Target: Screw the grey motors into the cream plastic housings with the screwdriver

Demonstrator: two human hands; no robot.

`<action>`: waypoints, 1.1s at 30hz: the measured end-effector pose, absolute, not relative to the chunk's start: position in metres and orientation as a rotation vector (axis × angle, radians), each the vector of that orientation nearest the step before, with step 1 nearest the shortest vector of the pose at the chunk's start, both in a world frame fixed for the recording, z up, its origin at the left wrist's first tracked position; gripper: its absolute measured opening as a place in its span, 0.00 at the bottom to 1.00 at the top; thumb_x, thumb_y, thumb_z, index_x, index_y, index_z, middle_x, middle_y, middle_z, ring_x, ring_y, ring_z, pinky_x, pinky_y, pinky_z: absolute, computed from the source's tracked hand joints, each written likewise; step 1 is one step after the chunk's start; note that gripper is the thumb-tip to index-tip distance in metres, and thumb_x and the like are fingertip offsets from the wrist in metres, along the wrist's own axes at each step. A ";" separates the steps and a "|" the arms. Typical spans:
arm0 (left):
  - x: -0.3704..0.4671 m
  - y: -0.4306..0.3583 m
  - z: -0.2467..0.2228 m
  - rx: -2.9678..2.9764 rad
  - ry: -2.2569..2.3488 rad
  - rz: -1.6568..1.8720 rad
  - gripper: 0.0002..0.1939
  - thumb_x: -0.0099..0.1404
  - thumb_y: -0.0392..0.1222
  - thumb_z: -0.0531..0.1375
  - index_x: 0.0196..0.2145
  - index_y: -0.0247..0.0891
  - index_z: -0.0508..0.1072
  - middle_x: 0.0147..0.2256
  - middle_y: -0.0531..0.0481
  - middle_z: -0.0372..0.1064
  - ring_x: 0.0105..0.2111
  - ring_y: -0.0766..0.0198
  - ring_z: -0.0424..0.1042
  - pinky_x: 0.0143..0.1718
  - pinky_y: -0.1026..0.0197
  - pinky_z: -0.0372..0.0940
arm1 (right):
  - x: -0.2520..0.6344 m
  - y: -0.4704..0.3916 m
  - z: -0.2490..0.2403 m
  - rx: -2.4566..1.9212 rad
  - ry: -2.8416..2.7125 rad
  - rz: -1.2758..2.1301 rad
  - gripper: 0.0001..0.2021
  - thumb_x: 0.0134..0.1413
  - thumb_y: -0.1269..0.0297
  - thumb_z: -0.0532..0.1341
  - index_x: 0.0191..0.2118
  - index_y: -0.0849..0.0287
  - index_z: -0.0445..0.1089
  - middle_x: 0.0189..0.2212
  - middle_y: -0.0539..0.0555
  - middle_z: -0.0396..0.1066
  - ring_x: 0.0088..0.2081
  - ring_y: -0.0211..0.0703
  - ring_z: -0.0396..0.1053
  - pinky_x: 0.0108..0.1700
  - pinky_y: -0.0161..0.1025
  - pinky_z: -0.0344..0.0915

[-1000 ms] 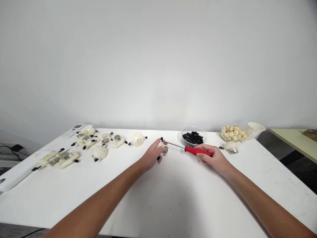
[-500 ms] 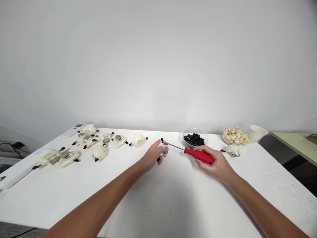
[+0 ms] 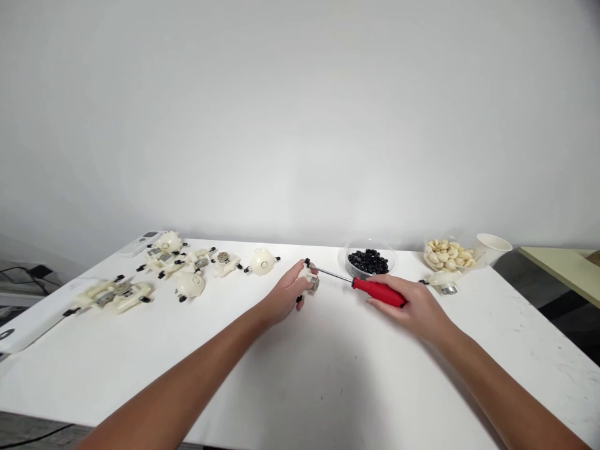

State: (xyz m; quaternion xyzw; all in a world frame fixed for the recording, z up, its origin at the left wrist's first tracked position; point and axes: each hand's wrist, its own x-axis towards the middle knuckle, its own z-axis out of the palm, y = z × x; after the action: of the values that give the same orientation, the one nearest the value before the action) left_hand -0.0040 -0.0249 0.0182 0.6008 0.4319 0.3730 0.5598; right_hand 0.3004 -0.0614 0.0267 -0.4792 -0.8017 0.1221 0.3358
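Near the middle of the table, my left hand (image 3: 287,295) grips a small cream plastic part (image 3: 307,275) with a grey metal motor-like piece and black end caps. My fingers cover part of it. My right hand (image 3: 412,303) is wrapped round the red handle of a screwdriver (image 3: 379,292). Its metal shaft points left, and the tip meets the cream part near the upper black cap; exactly what it touches is too small to tell. Just behind the shaft stands a clear round dish of small black pieces (image 3: 369,261).
Several similar cream parts with black caps (image 3: 190,284) lie at the left, beside a white remote control (image 3: 139,244). To the right are a clear container of cream pieces (image 3: 449,255), a paper cup (image 3: 492,249) and one more capped part (image 3: 443,281). A wall rises behind the table (image 3: 281,387).
The screwdriver's handle and my right hand have shifted slightly to the right and turned a little. My left hand keeps its hold on the cream part. The whole view has moved slightly.
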 end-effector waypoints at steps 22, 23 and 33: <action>-0.008 -0.024 0.024 1.518 0.996 0.901 0.11 0.61 0.40 0.57 0.43 0.41 0.67 0.31 0.53 0.61 0.25 0.67 0.56 0.25 0.65 0.53 | 0.286 -0.063 0.030 -1.194 -1.329 1.811 0.20 0.56 0.50 0.71 0.48 0.57 0.75 0.22 0.44 0.59 0.19 0.30 0.45 0.21 0.33 0.41; -0.009 -0.023 0.024 1.508 1.006 0.910 0.12 0.61 0.40 0.56 0.43 0.41 0.67 0.31 0.53 0.61 0.25 0.67 0.56 0.25 0.65 0.53 | 0.286 -0.064 0.031 -1.244 -1.438 1.696 0.21 0.54 0.51 0.73 0.50 0.54 0.75 0.25 0.45 0.64 0.20 0.31 0.51 0.22 0.33 0.45; -0.013 -0.022 0.025 1.405 1.050 0.779 0.11 0.61 0.42 0.57 0.43 0.42 0.68 0.31 0.54 0.63 0.23 0.67 0.54 0.20 0.65 0.50 | 0.283 -0.075 0.021 -1.151 -1.977 0.361 0.13 0.64 0.57 0.65 0.52 0.50 0.77 0.43 0.54 0.81 0.37 0.47 0.76 0.39 0.42 0.69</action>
State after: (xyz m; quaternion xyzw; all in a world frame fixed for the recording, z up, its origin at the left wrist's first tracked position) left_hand -0.0130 -0.0222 0.0248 0.5996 0.4479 0.3326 0.5738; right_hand 0.2829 -0.0754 0.0213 -0.4551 -0.7819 0.1427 0.4014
